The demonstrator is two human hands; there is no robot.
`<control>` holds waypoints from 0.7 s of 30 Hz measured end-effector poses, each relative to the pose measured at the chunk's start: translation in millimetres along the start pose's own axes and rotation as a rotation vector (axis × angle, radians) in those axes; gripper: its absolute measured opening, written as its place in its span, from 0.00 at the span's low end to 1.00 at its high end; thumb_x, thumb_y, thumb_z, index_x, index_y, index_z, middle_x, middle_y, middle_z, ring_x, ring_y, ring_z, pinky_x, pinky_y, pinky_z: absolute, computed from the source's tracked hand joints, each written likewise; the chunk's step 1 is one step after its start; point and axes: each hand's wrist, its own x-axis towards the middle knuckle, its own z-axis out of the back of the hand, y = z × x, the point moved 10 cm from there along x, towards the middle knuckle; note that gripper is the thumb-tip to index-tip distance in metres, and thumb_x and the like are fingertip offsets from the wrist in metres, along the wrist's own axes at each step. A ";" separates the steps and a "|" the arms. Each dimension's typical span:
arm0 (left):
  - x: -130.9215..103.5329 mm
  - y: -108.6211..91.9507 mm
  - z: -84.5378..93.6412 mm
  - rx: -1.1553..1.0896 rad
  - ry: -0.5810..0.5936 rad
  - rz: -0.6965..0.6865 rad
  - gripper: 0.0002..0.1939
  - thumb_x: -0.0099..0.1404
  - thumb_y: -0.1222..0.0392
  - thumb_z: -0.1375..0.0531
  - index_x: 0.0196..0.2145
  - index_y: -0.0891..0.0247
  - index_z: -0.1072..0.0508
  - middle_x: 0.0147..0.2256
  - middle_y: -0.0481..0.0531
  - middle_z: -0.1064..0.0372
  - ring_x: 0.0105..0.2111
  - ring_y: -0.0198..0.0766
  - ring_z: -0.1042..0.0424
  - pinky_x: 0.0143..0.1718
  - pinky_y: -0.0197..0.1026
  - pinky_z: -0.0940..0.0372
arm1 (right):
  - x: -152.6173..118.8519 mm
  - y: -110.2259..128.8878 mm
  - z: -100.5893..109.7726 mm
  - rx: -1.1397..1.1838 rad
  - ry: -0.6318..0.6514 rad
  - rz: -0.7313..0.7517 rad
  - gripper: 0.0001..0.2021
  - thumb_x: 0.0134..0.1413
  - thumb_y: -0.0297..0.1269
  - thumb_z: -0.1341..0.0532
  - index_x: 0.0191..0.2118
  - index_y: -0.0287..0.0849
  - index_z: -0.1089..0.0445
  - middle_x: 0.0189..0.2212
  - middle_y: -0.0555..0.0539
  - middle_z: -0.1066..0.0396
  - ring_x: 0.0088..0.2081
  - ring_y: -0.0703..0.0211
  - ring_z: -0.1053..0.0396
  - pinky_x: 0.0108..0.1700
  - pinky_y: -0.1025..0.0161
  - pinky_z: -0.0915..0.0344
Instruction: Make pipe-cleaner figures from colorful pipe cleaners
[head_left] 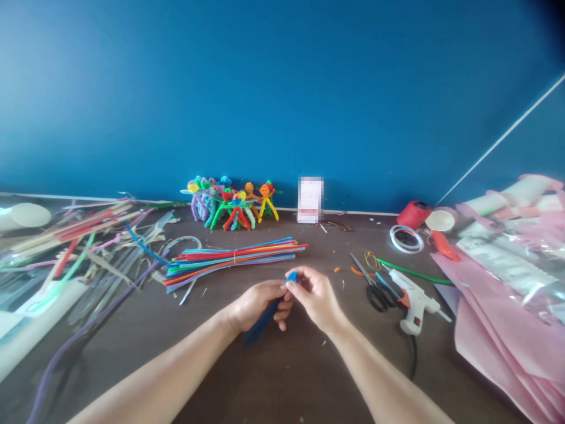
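Observation:
My left hand and my right hand meet over the middle of the table, both closed on a dark blue pipe cleaner piece. Its rounded top shows between the fingertips of both hands. Loose blue strands hang down and to the left beneath my left hand. The fingers hide the part between. Just beyond my hands lies a bundle of coloured pipe cleaners, tied round its middle.
Small pipe cleaner figures stand by the blue wall. Scissors and a white glue gun lie right of my hands, near pink sheets and a red spool. Strips and sticks clutter the left.

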 end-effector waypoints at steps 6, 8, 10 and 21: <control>3.3 0.2 7.9 0.001 -0.073 -0.018 0.09 0.57 0.60 0.51 0.22 0.65 0.44 0.17 0.42 0.53 0.15 0.26 0.51 0.19 0.35 0.39 | 0.7 -1.0 2.1 -0.047 -0.023 0.018 0.07 0.45 0.35 0.41 0.33 0.40 0.33 0.24 0.50 0.32 0.25 0.62 0.32 0.30 0.65 0.35; 3.6 -3.2 11.6 -0.009 -0.106 -0.048 0.09 0.57 0.60 0.51 0.22 0.65 0.44 0.18 0.42 0.53 0.15 0.25 0.52 0.18 0.34 0.39 | 0.7 -2.8 0.3 -0.012 -0.004 0.007 0.10 0.45 0.35 0.41 0.36 0.40 0.34 0.26 0.50 0.32 0.26 0.62 0.32 0.30 0.65 0.36; 3.6 -5.2 13.2 -0.043 -0.107 -0.059 0.09 0.57 0.60 0.52 0.22 0.65 0.44 0.18 0.42 0.53 0.15 0.25 0.52 0.17 0.34 0.39 | 0.8 -4.3 -0.6 0.030 0.008 0.005 0.12 0.46 0.34 0.42 0.40 0.41 0.35 0.27 0.51 0.34 0.27 0.63 0.33 0.30 0.66 0.37; 1.9 -3.5 8.5 -0.055 -0.074 -0.040 0.09 0.59 0.60 0.52 0.24 0.65 0.43 0.20 0.43 0.51 0.16 0.25 0.50 0.19 0.35 0.38 | -2.1 20.0 11.5 -0.251 -0.083 0.233 0.14 0.51 0.31 0.46 0.44 0.45 0.35 0.32 0.49 0.38 0.24 0.69 0.40 0.26 0.69 0.40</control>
